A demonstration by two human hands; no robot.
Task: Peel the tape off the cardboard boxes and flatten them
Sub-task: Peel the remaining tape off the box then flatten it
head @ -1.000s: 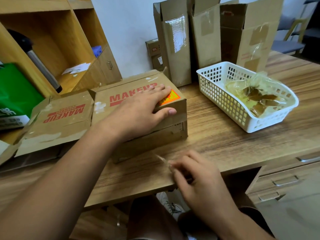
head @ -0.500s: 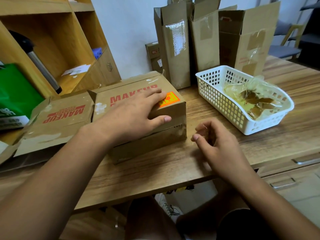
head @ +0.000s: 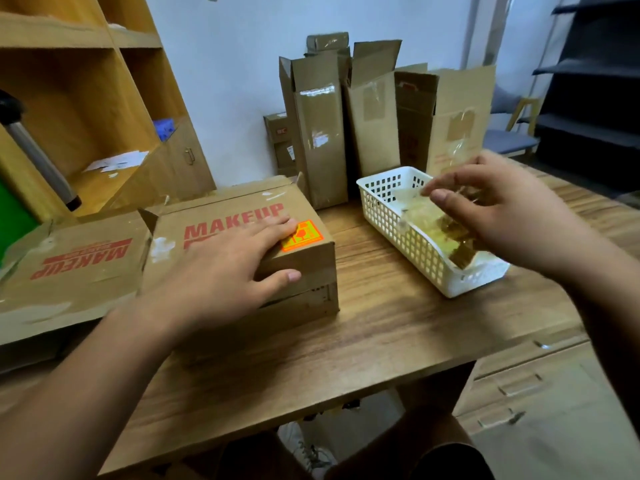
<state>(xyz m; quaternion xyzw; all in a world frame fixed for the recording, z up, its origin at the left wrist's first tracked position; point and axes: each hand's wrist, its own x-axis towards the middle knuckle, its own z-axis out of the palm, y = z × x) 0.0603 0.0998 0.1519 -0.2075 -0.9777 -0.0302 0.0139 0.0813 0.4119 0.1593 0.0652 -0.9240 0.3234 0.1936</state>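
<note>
Pressing flat, our left hand [head: 221, 271] stays spread on the MAKEUP box [head: 242, 244] at the table [head: 381, 334] edge; our right hand [head: 498, 216] has risen over the white basket [head: 408, 237], fingers pinching clear tape [head: 419, 209].

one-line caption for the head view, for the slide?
Left hand steadies the MAKEUP box; right hand over white basket of peeled tape.

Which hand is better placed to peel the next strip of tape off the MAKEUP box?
Right. The right hand hovers over the white basket of tape scraps, seemingly free. The left hand lies flat on the MAKEUP box, steadying it.
</note>
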